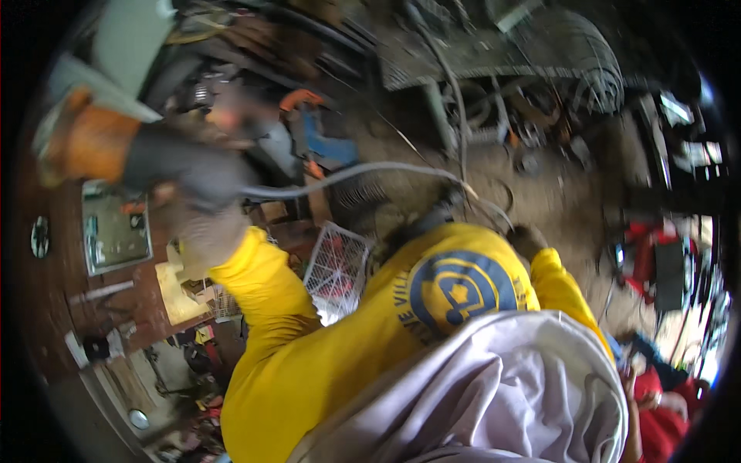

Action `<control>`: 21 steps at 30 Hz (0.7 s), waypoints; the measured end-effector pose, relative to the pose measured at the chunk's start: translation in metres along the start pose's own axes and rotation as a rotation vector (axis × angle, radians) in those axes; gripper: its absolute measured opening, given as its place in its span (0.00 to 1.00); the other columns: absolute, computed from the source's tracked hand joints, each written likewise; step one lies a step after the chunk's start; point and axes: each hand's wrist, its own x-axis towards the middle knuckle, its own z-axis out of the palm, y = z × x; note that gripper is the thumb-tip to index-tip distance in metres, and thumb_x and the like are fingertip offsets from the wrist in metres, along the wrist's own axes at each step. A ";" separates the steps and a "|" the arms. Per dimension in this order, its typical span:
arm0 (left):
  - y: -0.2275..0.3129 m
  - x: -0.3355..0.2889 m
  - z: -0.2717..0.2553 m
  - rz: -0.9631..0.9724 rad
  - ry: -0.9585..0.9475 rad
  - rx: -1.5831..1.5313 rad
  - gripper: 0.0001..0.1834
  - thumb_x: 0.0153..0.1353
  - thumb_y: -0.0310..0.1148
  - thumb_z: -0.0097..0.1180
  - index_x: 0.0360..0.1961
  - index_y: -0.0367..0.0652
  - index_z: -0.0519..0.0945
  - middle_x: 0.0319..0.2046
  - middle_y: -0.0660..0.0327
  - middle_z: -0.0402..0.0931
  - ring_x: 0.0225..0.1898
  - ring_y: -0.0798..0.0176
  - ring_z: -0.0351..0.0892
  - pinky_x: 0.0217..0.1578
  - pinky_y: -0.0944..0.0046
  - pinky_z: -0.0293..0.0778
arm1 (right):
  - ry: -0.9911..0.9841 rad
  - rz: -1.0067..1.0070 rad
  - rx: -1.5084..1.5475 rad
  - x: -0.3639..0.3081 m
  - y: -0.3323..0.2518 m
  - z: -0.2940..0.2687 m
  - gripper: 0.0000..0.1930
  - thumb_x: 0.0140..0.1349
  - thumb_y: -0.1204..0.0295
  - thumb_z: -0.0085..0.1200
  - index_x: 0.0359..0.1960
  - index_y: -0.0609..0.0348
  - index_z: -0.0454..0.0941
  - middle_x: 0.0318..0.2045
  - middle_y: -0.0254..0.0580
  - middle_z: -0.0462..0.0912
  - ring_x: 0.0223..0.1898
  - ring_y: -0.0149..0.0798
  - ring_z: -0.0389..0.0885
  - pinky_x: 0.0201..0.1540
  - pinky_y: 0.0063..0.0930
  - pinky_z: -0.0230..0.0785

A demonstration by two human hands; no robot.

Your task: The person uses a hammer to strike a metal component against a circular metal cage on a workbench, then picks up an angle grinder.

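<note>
My left hand [210,231], smeared by motion, is closed around a corded power tool [100,143] at the left. The tool has an orange front part and a dark grey body; its exact kind is too blurred to name. A grey cord [363,167] runs from its rear, curving to the right across my front. At the right, my right hand [528,241] hangs low beside my yellow shirt, close to the cord's far end. Its fingers are dark and hidden, so whether it grips the cord does not show.
A brown table [123,305] on the left bears a glass-topped tray [116,231] and papers. A white plastic crate [337,266] stands near my waist. Ahead is a metal bench [494,54] with cables and clutter underneath. Someone in red [664,417] is at the lower right.
</note>
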 end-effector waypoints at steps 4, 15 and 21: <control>-0.024 -0.020 0.045 -0.032 0.155 0.244 0.42 0.53 0.47 0.71 0.62 0.34 0.68 0.49 0.51 0.77 0.49 0.52 0.82 0.49 0.49 0.81 | -0.114 0.044 0.093 0.017 -0.016 -0.001 0.33 0.62 0.44 0.58 0.58 0.58 0.80 0.58 0.58 0.80 0.61 0.57 0.78 0.62 0.42 0.71; -0.127 -0.052 0.076 -0.329 -0.200 0.506 0.46 0.47 0.55 0.78 0.59 0.39 0.70 0.46 0.57 0.81 0.41 0.62 0.84 0.43 0.61 0.82 | -0.042 -0.937 0.918 -0.043 -0.235 -0.154 0.50 0.61 0.40 0.62 0.72 0.67 0.58 0.66 0.53 0.71 0.69 0.45 0.68 0.71 0.40 0.59; -0.183 -0.059 0.106 -0.151 -0.269 0.681 0.42 0.45 0.48 0.78 0.56 0.37 0.73 0.43 0.48 0.82 0.45 0.48 0.84 0.48 0.53 0.78 | 0.245 -1.009 1.147 -0.066 -0.308 -0.182 0.58 0.50 0.39 0.72 0.73 0.64 0.57 0.61 0.43 0.74 0.57 0.37 0.76 0.62 0.33 0.69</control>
